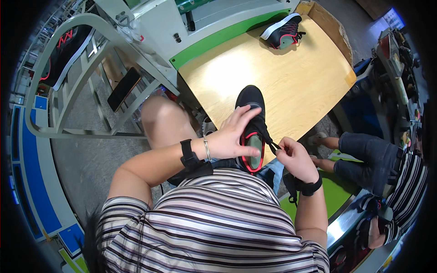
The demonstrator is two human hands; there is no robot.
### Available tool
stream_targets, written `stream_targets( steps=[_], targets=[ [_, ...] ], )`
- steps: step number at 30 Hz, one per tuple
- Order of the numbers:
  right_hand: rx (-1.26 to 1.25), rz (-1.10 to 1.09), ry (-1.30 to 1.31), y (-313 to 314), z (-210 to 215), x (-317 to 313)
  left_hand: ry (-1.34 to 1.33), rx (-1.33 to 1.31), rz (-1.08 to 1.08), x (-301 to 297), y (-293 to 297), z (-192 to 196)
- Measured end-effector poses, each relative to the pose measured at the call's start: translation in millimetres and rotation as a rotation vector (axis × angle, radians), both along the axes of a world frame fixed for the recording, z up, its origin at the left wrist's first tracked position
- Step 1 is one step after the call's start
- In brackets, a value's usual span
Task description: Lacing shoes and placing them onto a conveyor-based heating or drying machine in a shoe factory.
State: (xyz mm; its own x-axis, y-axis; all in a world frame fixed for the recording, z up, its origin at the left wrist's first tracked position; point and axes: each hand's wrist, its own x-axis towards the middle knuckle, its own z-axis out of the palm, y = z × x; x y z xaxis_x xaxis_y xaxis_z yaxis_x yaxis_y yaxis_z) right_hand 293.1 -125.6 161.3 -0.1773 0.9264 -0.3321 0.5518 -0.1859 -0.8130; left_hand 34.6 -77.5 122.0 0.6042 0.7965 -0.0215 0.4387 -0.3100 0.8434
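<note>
A black sneaker [250,96] with a red-edged collar lies in front of me, its toe pointing away over the wooden tabletop and its heel close to my body. A grey-green insert [255,152] fills its opening. Across the upper rests my left hand [240,129], fingers spread, touching the shoe and holding nothing. To the right of the collar, my right hand [294,157] pinches the end of a black shoelace [270,142], which runs taut from the shoe to the fingertips.
Another black and red sneaker [283,32] lies on its side at the far edge of the wooden table [218,73]. A metal rack [86,135] at the left carries one more sneaker [66,54] and a phone [124,89]. At the right, a co-worker in a striped shirt [412,191] sits nearby.
</note>
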Motion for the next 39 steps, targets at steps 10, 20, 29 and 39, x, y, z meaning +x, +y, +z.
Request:
stream_targets(
  steps=[10, 20, 29, 39],
  targets=[
    [0.172, 0.342, -0.03, 97, 28, 26, -0.271, 0.291, -0.117, 30, 37, -44],
    [0.437, -0.509, -0.498, 382, -19, -80, -0.156, 0.424, 0.087, -53, 94, -10],
    [0.436, -0.498, 0.092, 370, -134, 60, -0.242, -0.041, 0.369, -57, 51, -23],
    [0.63, -0.28, -0.337, 72, -55, -32, -0.336, -0.13, 0.629, -38, 27, -25]
  ],
)
